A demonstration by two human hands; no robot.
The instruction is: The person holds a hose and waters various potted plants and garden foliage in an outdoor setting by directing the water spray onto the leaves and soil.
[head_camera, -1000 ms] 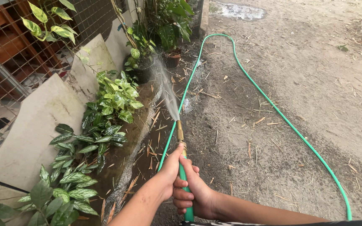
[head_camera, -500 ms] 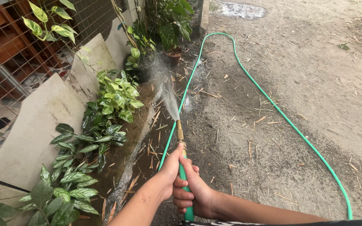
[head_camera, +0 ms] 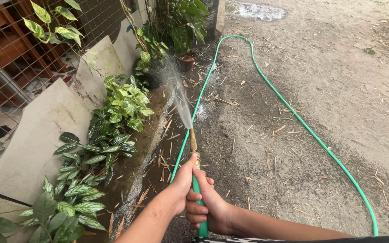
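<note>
Both my hands grip a green garden hose (head_camera: 293, 114) near its brass nozzle (head_camera: 193, 143) at the bottom centre. My left hand (head_camera: 182, 181) wraps the hose just behind the nozzle; my right hand (head_camera: 208, 205) holds it lower down. A spray of water (head_camera: 176, 92) fans up and left from the nozzle toward potted plants (head_camera: 183, 31) at the top. The hose loops away over the dirt ground, curves at the top and returns down the right side.
Leafy green plants (head_camera: 118, 112) grow along a wet strip on the left, beside pale slabs (head_camera: 46, 130) leaning against a wire mesh fence (head_camera: 10, 54). Dry leaves litter the sandy ground (head_camera: 329, 67). A puddle (head_camera: 255, 11) lies at the top.
</note>
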